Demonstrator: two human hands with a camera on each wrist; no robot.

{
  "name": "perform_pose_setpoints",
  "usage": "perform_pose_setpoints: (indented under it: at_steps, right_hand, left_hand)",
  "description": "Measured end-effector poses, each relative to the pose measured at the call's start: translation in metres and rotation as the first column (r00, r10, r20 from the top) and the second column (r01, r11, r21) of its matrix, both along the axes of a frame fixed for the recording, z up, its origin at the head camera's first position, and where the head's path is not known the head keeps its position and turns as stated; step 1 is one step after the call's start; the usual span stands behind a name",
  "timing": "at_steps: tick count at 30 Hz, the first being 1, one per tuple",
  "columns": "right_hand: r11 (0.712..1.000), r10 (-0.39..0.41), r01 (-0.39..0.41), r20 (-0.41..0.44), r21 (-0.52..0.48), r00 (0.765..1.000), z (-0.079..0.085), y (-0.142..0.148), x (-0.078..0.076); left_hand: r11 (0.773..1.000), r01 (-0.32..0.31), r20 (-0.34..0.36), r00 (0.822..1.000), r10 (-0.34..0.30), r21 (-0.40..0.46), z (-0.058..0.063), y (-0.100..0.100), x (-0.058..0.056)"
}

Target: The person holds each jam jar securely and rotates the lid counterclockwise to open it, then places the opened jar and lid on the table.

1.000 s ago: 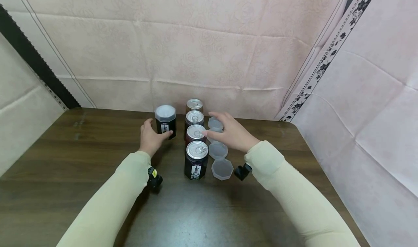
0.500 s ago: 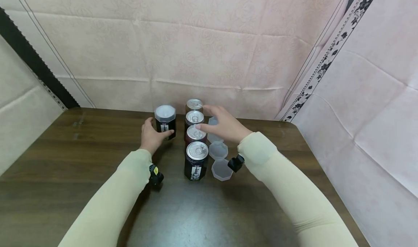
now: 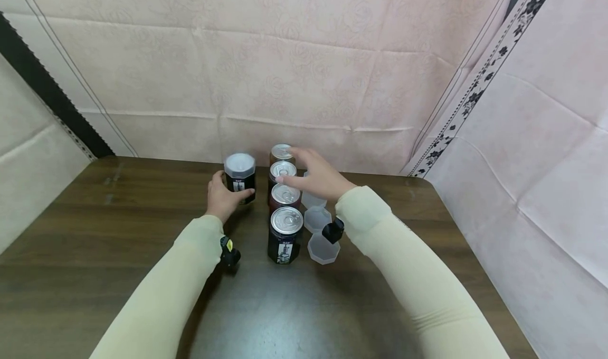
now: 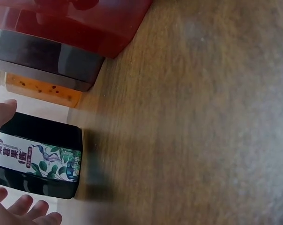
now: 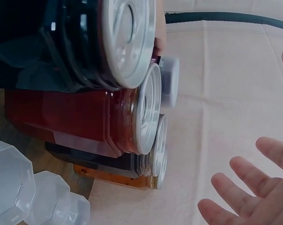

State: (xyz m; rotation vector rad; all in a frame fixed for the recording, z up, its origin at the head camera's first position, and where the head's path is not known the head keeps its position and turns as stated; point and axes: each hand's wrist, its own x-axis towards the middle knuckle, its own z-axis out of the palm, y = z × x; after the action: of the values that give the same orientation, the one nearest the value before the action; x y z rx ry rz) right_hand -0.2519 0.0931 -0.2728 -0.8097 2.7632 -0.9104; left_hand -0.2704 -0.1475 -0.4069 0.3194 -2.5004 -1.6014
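My left hand (image 3: 221,196) holds a black, labelled jar (image 4: 36,157) at the back of the table, thumb on one side and fingers on the other. A frosted plastic lid (image 3: 239,163) covers its top. My right hand (image 3: 319,175) is above the row of jars, fingers spread and reaching left, with nothing in its grasp. Ring-pull tops show on the row: a dark jar (image 3: 285,243) in front, a red jar (image 5: 71,119) behind it, another dark jar (image 4: 48,58), and an orange jar (image 4: 43,89) farthest back.
Several loose frosted lids (image 3: 324,247) lie along the right side of the row, some partly hidden by my right hand. The brown wooden table (image 3: 119,264) ends at a cloth-covered wall (image 3: 294,74). More cloth (image 3: 546,137) hangs at the right.
My right hand has moved left and back, from above the loose lids to over the rear jars. The left hand has kept its place at the lidded jar.
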Motion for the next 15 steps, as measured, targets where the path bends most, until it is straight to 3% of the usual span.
perform_pose_setpoints:
  at_steps: [15]
  right_hand:
    - [0.998,0.006,-0.006,0.012,-0.069,1.0,-0.003,-0.011,-0.016]
  left_hand:
    - [1.0,-0.019,-0.016,1.0,0.019,0.01,-0.01,0.002,-0.015]
